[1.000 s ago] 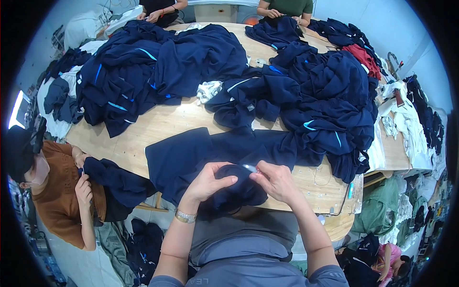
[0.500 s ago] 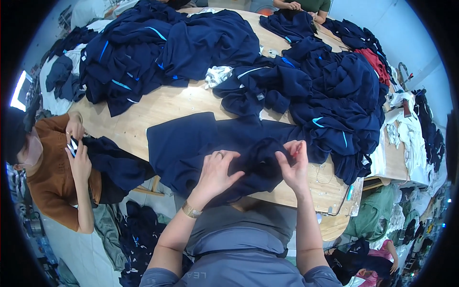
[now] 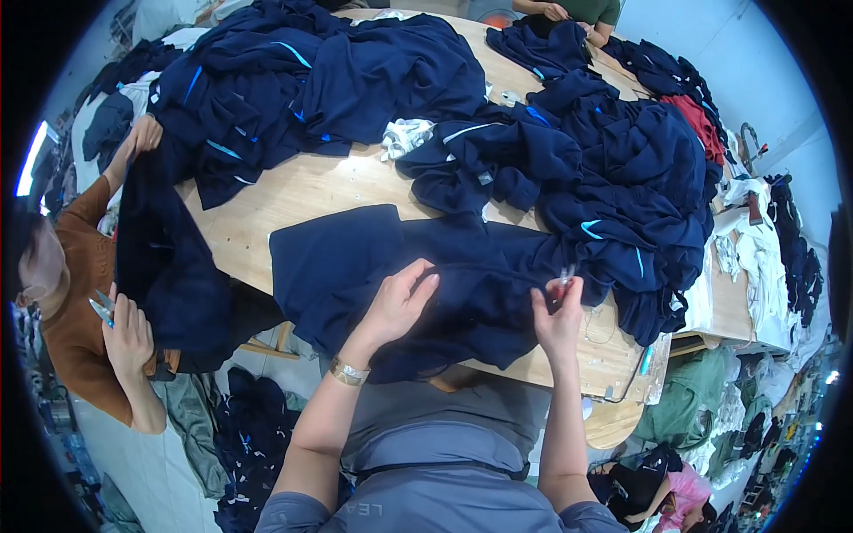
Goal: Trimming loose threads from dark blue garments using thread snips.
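In front of me a navy garment [image 3: 471,298] lies spread over the near edge of the wooden table, part of it hanging toward my lap. Over its middle is my left hand [image 3: 395,306], its thumb and forefinger a little apart with no cloth visibly gripped. My right hand [image 3: 560,315] is at the garment's right part, fingers closed around what look like small thread snips [image 3: 565,279], red with a pale metal end. Most of the tool is hidden by the fingers.
Heaps of navy clothing [image 3: 382,80] cover the table's far side, and another pile [image 3: 631,178] rises at right. A white patterned cloth [image 3: 407,139] lies between. At left, a co-worker holds snips [image 3: 102,306] and a navy garment [image 3: 164,258]. Another person's hands [image 3: 558,12] work across the table.
My hands have moved farther apart, the right one shifting right with the snips. The garment's bunched middle now lies flatter. The co-worker at left has raised a garment and spread their hands.
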{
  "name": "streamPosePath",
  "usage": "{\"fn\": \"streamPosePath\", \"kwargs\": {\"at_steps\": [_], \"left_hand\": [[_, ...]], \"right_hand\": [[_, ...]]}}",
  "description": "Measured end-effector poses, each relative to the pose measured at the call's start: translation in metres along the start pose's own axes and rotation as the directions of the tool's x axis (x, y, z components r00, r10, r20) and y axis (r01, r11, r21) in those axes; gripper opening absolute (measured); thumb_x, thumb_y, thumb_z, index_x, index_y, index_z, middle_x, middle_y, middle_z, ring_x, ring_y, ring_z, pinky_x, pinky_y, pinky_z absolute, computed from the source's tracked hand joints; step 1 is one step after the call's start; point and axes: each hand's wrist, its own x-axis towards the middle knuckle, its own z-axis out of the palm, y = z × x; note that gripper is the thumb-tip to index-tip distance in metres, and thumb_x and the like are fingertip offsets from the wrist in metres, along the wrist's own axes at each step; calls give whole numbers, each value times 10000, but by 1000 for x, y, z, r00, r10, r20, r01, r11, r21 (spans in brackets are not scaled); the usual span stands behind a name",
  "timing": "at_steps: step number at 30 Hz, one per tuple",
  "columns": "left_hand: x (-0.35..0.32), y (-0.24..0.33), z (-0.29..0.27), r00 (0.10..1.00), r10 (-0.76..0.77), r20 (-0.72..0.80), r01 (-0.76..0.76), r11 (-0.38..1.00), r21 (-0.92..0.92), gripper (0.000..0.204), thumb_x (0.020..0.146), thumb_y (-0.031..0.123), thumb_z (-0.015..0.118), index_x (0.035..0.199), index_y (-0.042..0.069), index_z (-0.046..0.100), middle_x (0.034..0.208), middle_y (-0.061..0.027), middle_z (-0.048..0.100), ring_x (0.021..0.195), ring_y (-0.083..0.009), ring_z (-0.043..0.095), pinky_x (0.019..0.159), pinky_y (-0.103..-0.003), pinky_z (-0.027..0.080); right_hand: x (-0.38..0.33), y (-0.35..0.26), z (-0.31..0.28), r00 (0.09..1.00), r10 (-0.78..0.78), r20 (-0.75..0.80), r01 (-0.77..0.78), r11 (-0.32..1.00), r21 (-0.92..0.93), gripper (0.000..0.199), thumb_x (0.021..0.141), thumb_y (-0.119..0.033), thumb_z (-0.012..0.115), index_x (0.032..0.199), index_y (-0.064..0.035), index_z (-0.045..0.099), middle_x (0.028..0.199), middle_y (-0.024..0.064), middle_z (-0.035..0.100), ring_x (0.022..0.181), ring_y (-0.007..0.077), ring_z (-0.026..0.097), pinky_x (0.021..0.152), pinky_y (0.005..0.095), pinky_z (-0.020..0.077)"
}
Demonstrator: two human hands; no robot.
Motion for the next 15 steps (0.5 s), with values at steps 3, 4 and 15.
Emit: {"fn": "streamPosePath", "kwargs": {"at_steps": [3,4,15], "left_hand": [[-1,12,-7,996,93,-9,-93,995,-31,142,898,144,533,925,5,549,732,-116,608,658,-171,583,622,-290,449],[-1,14,-10,994,100,41,-99,995,-13,145,882,145,560,918,5,554,732,-108,612,653,-170,581,617,-289,449],[-13,0,-13,959,275,-73,-217,873,436,358,685,114,740,976,52,541,875,-110,619,828,-278,597,710,-347,470]], "right_hand": [[-4,-2,10,999,-31,28,31,1000,-4,311,765,-55,664,934,-34,404,780,105,512,703,247,505,674,329,416],[-3,-9,15,999,-34,28,34,999,1,311,765,-55,664,934,-34,404,780,105,512,703,247,505,674,329,416],[28,-73,35,908,-289,305,152,903,403,305,744,-23,638,929,-27,396,758,80,495,658,176,470,653,274,409]]}}
